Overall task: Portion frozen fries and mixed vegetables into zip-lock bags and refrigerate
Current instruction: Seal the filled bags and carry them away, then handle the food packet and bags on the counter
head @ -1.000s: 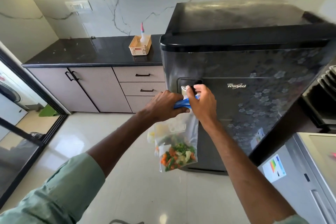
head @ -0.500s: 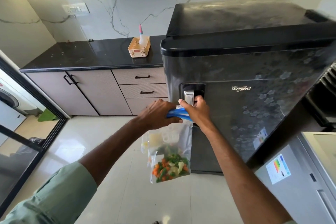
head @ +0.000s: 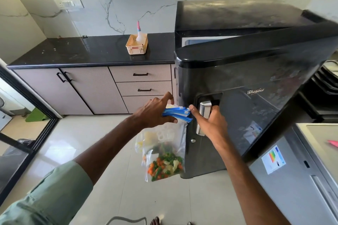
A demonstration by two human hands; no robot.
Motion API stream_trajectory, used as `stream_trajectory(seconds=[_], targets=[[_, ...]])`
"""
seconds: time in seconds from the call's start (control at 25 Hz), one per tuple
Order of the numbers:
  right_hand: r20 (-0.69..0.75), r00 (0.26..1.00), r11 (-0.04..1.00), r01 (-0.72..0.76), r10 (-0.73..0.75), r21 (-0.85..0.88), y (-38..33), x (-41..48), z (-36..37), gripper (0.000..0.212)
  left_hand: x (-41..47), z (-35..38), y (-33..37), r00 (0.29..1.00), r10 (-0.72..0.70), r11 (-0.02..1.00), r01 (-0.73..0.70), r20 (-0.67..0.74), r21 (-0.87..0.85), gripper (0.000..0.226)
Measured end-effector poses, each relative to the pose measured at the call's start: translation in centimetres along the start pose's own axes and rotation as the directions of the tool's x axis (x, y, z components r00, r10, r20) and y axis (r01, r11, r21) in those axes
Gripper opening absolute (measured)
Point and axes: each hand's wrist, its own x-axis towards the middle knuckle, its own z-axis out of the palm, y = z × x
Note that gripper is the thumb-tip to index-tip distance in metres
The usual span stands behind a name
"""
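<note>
The left hand [head: 155,112] pinches the bags [head: 165,153] by their blue tops, hanging below its fingers; the right hand [head: 213,126] grips the fridge handle [head: 204,108].

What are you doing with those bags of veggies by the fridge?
A person is putting food away. The left hand holds a bunch of zip-lock bags by their blue tops; the front one hangs down with mixed vegetables inside. The right hand grips the silver handle of the black fridge, whose door stands slightly ajar. The bags are not inside yet.
</note>
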Motion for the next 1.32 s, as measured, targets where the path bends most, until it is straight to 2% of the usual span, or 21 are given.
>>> stream_trajectory(seconds=[0.08, 0.16, 0.24, 0.32, 0.4, 0.44, 0.52, 0.56, 0.64, 0.76, 0.84, 0.88, 1.0, 1.08, 1.24, 1.32], targets=[[0.009, 0.999, 0.983, -0.038, 0.040, -0.181, -0.6, -2.3, -1.3, 0.093, -0.4, -0.3, 0.6, 0.999, 0.039, 0.999, -0.039, 0.036, 0.002, 0.076], [-0.049, 0.998, 0.911, -0.045, 0.028, -0.411, -1.7, -4.9, -2.9, 0.097, -0.8, -0.6, 1.3, 0.992, 0.091, 0.996, -0.093, 0.091, 0.016, 0.086], [-0.153, 0.985, 0.841, -0.017, -0.079, -0.541, -3.8, -7.9, -4.7, 0.098, -1.1, -0.7, 1.5, 0.980, 0.130, 0.989, -0.140, 0.150, 0.054, 0.097], [-0.195, 0.958, 0.802, 0.055, -0.211, -0.595, -6.5, -10.9, -5.9, 0.093, -1.3, -0.8, 1.4, 0.965, 0.184, 0.979, -0.196, 0.185, 0.053, 0.106], [-0.128, 0.950, 0.804, 0.163, -0.284, -0.571, -8.6, -13.4, -6.5, 0.082, -1.4, -0.9, 1.4, 0.945, 0.231, 0.968, -0.247, 0.234, 0.045, 0.104], [-0.070, 0.949, 0.825, 0.228, -0.306, -0.517, -9.4, -14.2, -6.4, 0.075, -1.6, -0.9, 1.7, 0.929, 0.272, 0.953, -0.296, 0.250, 0.063, 0.094], [0.035, 0.946, 0.866, 0.311, -0.324, -0.391, -10.3, -14.8, -5.6, 0.066, -2.3, -1.2, 2.4, 0.913, 0.331, 0.933, -0.354, 0.237, 0.064, 0.043], [0.066, 0.943, 0.876, 0.327, -0.325, -0.354, -10.7, -14.7, -5.0, 0.064, -2.6, -1.4, 2.4, 0.908, 0.353, 0.928, -0.370, 0.226, 0.036, 0.034], [0.077, 0.941, 0.878, 0.335, -0.329, -0.343, -10.9, -13.9, -3.6, 0.060, -2.7, -1.1, 3.0, 0.892, 0.390, 0.917, -0.398, 0.229, -0.008, 0.045], [0.010, 0.933, 0.893, 0.347, -0.359, -0.285, -10.0, -12.2, -2.3, 0.055, -3.2, -0.8, 4.5, 0.878, 0.419, 0.907, -0.417, 0.229, -0.060, 0.041], [-0.060, 0.917, 0.906, 0.377, -0.394, -0.192, -9.1, -11.2, -2.0, 0.048, -3.3, -0.7, 5.0, 0.860, 0.433, 0.900, -0.427, 0.270, -0.083, 0.019], [-0.104, 0.900, 0.900, 0.405, -0.424, -0.161, -8.7, -10.8, -1.8, 0.045, -3.1, -0.7, 5.1, 0.855, 0.443, 0.896, -0.431, 0.271, -0.104, 0.019], [-0.260, 0.848, 0.887, 0.451, -0.461, -0.102, -8.0, -8.8, -1.2, 0.035, -1.5, -1.3, 5.5, 0.835, 0.500, 0.866, -0.479, 0.229, -0.142, 0.046], [-0.335, 0.836, 0.897, 0.434, -0.435, -0.082, -7.4, -7.1, -1.2, 0.030, -0.1, -1.7, 5.1, 0.844, 0.491, 0.871, -0.480, 0.217, -0.104, 0.043], [-0.402, 0.825, 0.916, 0.383, -0.396, -0.117, -5.0, -6.2, -1.5, 0.040, 1.5, -2.9, 4.1, 0.897, 0.413, 0.910, -0.413, 0.155, -0.036, 0.048], [-0.440, 0.826, 0.936, 0.297, -0.352, -0.191, -4.6, -7.3, -1.4, 0.049, 1.8, -2.7, 3.1, 0.909, 0.394, 0.919, -0.395, 0.138, -0.021, 0.056]])
